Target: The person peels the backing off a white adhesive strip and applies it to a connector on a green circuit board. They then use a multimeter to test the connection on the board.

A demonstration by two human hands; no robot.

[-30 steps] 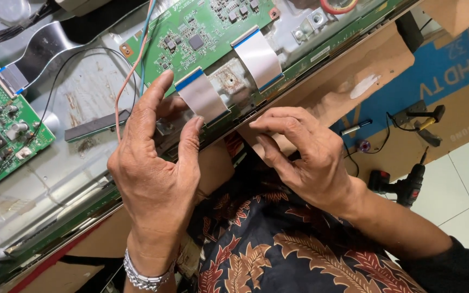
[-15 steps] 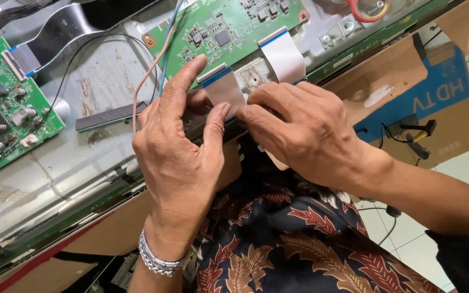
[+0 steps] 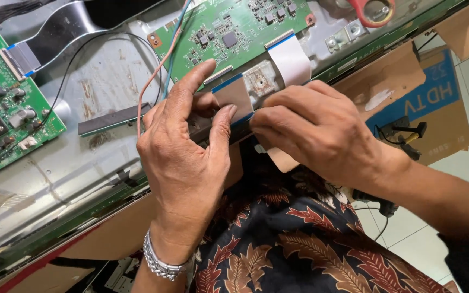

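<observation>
Together the two hands meet over a flat, pale grey ribbon cable with a blue stiffened end. The left hand spreads wide, its forefinger stretched up along the cable's left edge and its thumb tip pressing the cable's lower right corner. The right hand lies knuckles-up just beside it, fingers curled in so their tips touch that same corner; whether they pinch the cable cannot be told. The cable is smooth and thin, bent over a dull metal bracket. Just above the right hand a second, wider white ribbon cable arches up into the long green circuit board, studded with small dark chips. Above the left hand a thin pink wire curves down beside a black one. Further left of that hand lie a scuffed grey sheet-metal back panel and another green circuit board. On the left wrist sits a silver link bracelet; beneath the hands shows patterned dark cloth with rust-red leaves.
</observation>
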